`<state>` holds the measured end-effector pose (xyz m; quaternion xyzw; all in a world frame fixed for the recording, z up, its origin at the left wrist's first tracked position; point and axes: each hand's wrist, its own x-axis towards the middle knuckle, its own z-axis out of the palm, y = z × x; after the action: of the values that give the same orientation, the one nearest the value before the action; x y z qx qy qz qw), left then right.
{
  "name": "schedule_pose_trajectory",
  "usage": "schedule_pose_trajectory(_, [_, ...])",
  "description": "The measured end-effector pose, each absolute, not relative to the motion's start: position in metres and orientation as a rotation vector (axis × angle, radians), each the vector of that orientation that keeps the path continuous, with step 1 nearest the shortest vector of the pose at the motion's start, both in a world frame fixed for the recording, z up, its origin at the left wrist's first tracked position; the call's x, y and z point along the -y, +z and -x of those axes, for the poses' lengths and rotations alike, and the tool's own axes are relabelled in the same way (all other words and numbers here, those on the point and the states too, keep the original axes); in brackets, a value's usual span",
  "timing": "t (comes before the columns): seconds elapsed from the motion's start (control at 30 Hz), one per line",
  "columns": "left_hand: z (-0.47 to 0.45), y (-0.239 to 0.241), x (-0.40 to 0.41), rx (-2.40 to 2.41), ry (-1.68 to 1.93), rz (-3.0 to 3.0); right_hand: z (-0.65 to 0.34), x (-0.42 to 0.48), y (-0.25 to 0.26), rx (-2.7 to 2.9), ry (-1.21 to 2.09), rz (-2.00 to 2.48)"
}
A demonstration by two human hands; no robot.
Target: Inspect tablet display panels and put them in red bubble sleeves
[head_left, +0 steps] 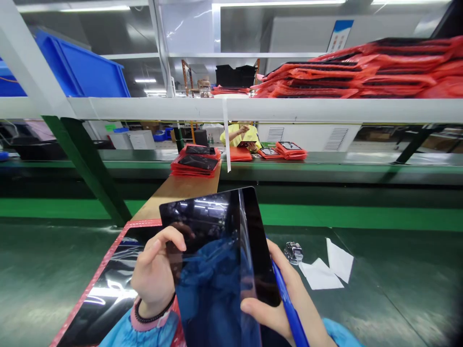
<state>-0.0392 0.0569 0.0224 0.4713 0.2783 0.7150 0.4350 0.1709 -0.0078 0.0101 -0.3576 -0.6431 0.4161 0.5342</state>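
Observation:
A black tablet screen (213, 270) is tilted up in front of me, its glossy face reflecting blue cloth and lights. A clear film with a creased edge lies along its right part. My right hand (285, 294) grips the right edge, thumb on the front, with a blue pen (289, 303) also held in it. At the left edge, my left hand (155, 270) has its bent index fingertip at the glass and its thumb apart; its other fingers are partly hidden. Under the left wrist lies a red-edged bag (104, 289) with a dark, shiny surface.
White paper pieces (321, 274) and a small shiny metal object (293, 253) lie right on the green bench (390, 270). A wooden board (170, 190) leads to stacked red-bagged panels (197, 161). More red packs (361, 72) fill the overhead shelf, opposite a blue bin (83, 67). A person in yellow (235, 132) works beyond.

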Motion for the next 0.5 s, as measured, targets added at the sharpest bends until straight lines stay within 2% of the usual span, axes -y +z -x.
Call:
schedule_pose_trajectory(0.17, [0.041, 0.018, -0.055, -0.663, 1.830, -1.359, -0.177, 0.007, -0.007, 1.819, 0.105, 0.795])
schedule_pose_trajectory(0.23, [0.041, 0.016, -0.055, -0.652, 1.905, -1.454, -0.179, 0.005, -0.007, 1.921, -0.117, 0.716])
schedule_pose_trajectory(0.33, [0.041, 0.015, -0.053, -0.588, 2.012, -1.557, -0.181, 0.006, -0.004, 1.968, -0.206, 0.703])
schedule_pose_trajectory(0.5, [0.040, 0.017, -0.047, -0.602, 2.023, -1.658, -0.182, 0.012, -0.005, 1.852, -0.123, 0.681])
